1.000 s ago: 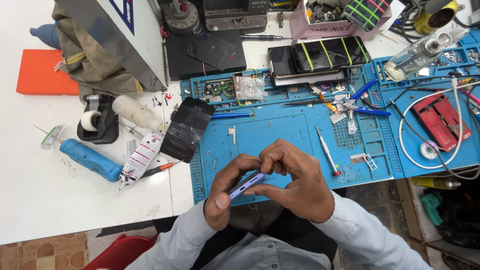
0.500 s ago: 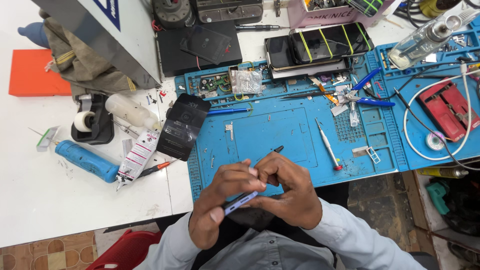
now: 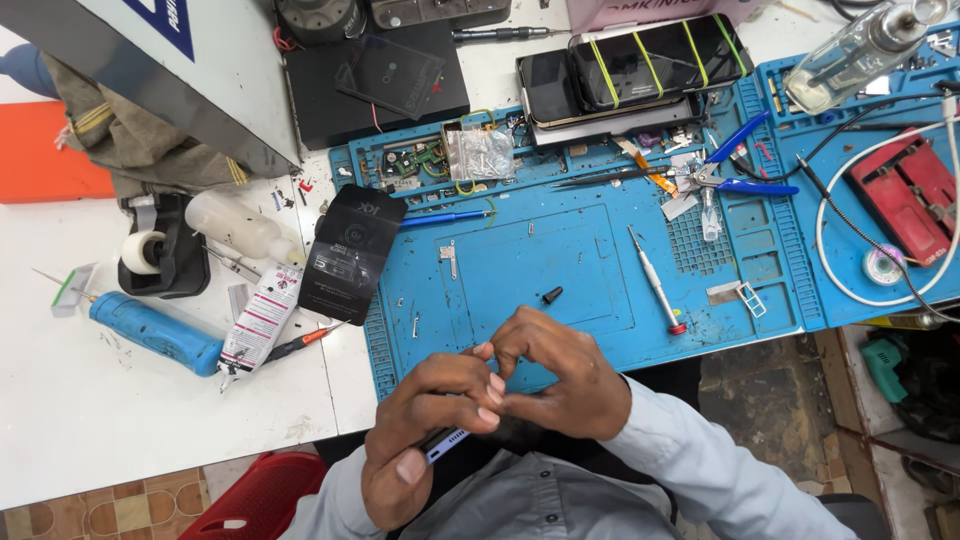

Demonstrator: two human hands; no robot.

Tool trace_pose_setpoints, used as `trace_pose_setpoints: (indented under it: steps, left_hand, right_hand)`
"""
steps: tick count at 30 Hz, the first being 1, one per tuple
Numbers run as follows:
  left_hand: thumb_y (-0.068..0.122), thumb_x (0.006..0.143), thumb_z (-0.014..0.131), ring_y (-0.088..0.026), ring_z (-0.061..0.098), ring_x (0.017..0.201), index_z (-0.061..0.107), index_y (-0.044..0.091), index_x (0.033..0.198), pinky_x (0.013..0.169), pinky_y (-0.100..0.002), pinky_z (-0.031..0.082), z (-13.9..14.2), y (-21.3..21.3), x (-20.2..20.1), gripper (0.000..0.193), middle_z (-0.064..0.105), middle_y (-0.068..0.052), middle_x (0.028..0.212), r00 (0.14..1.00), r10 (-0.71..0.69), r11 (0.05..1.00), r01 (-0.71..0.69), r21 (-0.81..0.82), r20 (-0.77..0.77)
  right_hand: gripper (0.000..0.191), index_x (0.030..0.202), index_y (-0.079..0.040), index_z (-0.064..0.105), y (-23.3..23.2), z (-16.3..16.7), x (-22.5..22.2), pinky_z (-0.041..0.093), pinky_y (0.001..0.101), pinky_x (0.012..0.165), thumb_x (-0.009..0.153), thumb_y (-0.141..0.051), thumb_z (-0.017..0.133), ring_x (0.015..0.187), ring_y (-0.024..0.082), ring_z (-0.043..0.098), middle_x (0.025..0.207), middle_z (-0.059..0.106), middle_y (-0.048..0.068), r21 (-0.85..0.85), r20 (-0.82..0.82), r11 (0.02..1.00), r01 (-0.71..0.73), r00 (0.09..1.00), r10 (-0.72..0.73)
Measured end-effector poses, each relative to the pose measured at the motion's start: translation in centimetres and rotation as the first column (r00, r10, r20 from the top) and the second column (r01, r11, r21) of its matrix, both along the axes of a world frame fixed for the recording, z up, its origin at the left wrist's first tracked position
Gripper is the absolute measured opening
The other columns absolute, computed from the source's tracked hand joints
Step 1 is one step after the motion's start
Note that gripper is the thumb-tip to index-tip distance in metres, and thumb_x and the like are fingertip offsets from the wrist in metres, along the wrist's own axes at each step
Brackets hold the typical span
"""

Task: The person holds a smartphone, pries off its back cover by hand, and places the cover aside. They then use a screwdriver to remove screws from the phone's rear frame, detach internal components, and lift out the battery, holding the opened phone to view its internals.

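Observation:
Both my hands are joined close to my chest, below the front edge of the blue work mat [image 3: 520, 270]. My left hand [image 3: 425, 435] grips a thin lilac phone [image 3: 445, 446] edge-on, thumb along its lower end. My right hand [image 3: 560, 380] curls over the phone's upper end, fingertips pressing at its edge next to my left fingers. Most of the phone is hidden by my fingers. A small black cap [image 3: 551, 295] lies on the mat just beyond my right hand.
A screwdriver [image 3: 657, 280] and blue-handled pliers [image 3: 735, 175] lie on the mat's right part. A black phone back cover [image 3: 350, 252], a glue tube [image 3: 260, 320], a blue tool [image 3: 150, 330] and a tape dispenser [image 3: 155, 250] sit left. Banded phones [image 3: 640, 65] are stacked at the back.
My hands have drawn the phone back off the mat toward my body. The dark tool tip seen by my right fingers half a second ago no longer shows.

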State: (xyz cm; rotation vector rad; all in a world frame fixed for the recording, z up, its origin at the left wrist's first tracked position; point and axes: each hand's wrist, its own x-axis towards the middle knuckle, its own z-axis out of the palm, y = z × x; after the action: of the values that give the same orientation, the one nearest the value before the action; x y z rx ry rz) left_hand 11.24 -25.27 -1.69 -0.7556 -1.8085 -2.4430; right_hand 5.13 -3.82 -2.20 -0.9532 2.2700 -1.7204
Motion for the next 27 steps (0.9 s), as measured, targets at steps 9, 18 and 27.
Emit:
trace_pose_setpoints:
  steps: [9, 18, 27]
  left_hand:
    - [0.037, 0.112, 0.036, -0.033, 0.064, 0.118, 0.065, 0.001, 0.117, 0.111, -0.056, 0.055, -1.0, -0.1, 0.4, 0.046, 0.061, -0.019, 0.121, 0.997, 0.071, 0.994, -0.074, 0.08, 0.033]
    - [0.035, 0.109, 0.039, -0.032, 0.063, 0.117, 0.066, 0.0, 0.116, 0.108, -0.058, 0.055, -2.2, -0.5, 0.2, 0.045, 0.06, -0.018, 0.119, 0.987, 0.117, 0.974, -0.135, 0.182, 0.108]
    - [0.035, 0.116, 0.034, -0.031, 0.068, 0.114, 0.067, 0.001, 0.117, 0.106, -0.053, 0.059, -0.9, -0.1, 0.7, 0.048, 0.066, -0.017, 0.114, 0.992, 0.119, 0.99, -0.116, 0.078, -0.039]
  right_hand:
    - [0.042, 0.098, -0.008, 0.058, 0.5, -2.9, -0.4, 0.057, 0.0311, 0.072, 0.077, -0.022, 0.092, 0.087, 0.017, 0.067, 0.098, 0.064, 0.004, -0.004, -0.035, 1.0, 0.023, 0.999, -0.023]
    - [0.047, 0.092, -0.006, 0.056, 1.1, -4.3, -0.8, 0.05, 0.0286, 0.061, 0.071, -0.025, 0.094, 0.07, 0.013, 0.058, 0.091, 0.062, 0.004, 0.165, 0.088, 0.985, 0.045, 0.994, -0.06]
    - [0.045, 0.1, -0.007, 0.058, 1.4, -3.4, -0.1, 0.055, 0.0298, 0.072, 0.073, -0.02, 0.092, 0.087, 0.019, 0.065, 0.097, 0.063, 0.007, 0.091, -0.077, 0.992, 0.09, 0.994, -0.083]
